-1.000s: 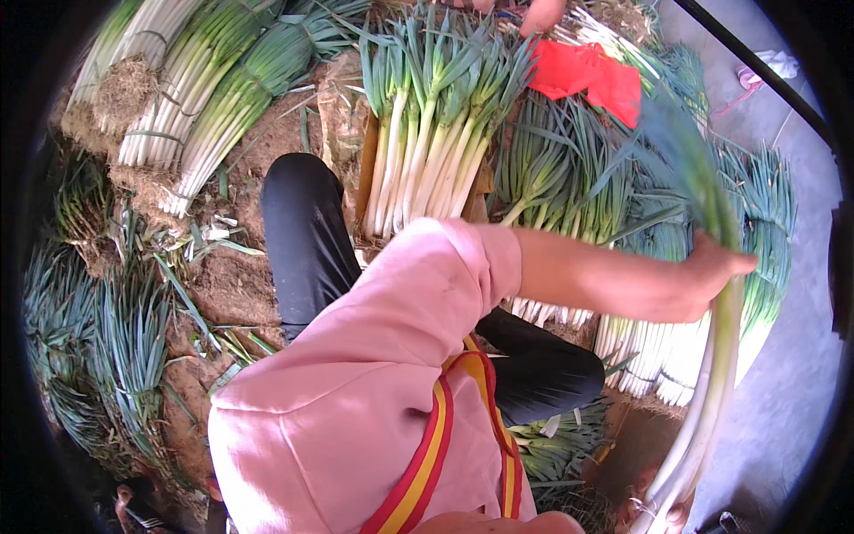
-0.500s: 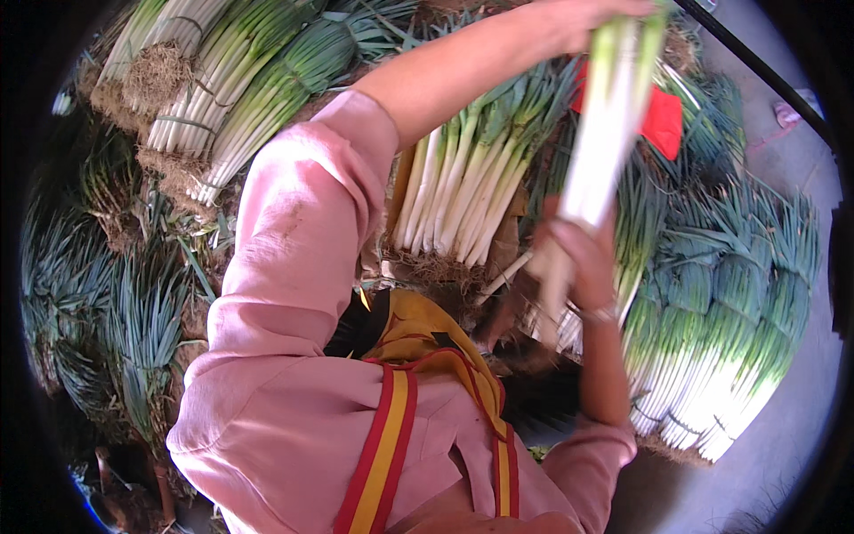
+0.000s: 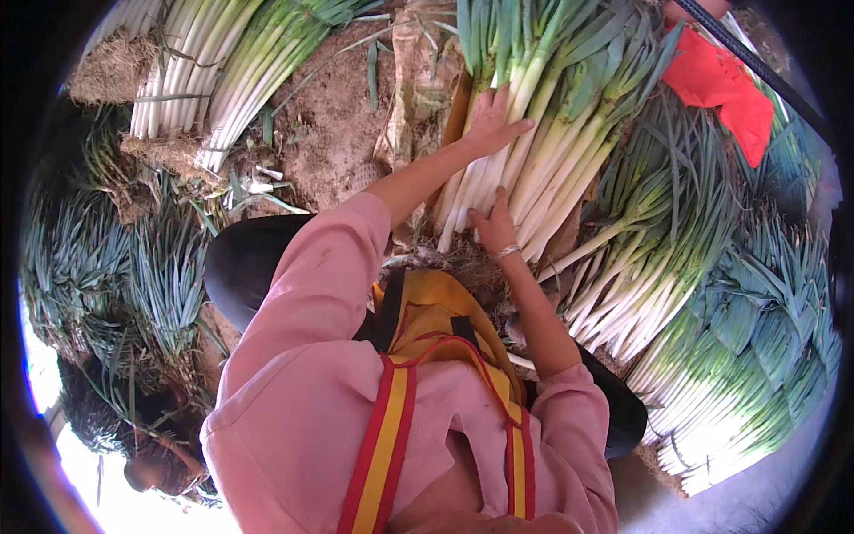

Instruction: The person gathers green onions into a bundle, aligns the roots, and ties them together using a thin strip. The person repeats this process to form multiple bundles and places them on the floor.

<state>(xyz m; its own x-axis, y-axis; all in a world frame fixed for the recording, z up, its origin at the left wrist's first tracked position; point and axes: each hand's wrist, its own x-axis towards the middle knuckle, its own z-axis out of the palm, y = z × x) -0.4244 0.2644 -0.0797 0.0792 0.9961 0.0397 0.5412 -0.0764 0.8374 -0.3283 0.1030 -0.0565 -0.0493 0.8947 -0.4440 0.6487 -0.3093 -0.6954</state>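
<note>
A loose pile of long green onions [image 3: 556,165] lies in front of me, white ends toward me and green leaves away. My left hand [image 3: 494,129] rests on the white stalks at the pile's left side, fingers stretched and thumb spread to the right. Nearer to me, my right hand [image 3: 495,227] touches the lower white stalks, its thumb and a finger apart. Neither hand is closed round a stalk. Just below the pile, the roots [image 3: 463,262] are partly in shadow.
Tied bundles of green onions [image 3: 182,76] lie at the far left, and more bundles [image 3: 738,356] at the right. Another loose heap [image 3: 640,249] lies beside my pile. A red cloth or bag [image 3: 721,84] is at the upper right. Soil [image 3: 329,98] covers the ground ahead.
The bunch of green onions that both hands held up at the right is now down on the pile. Both hands have moved left and lie on the stalks, fingers spread.
</note>
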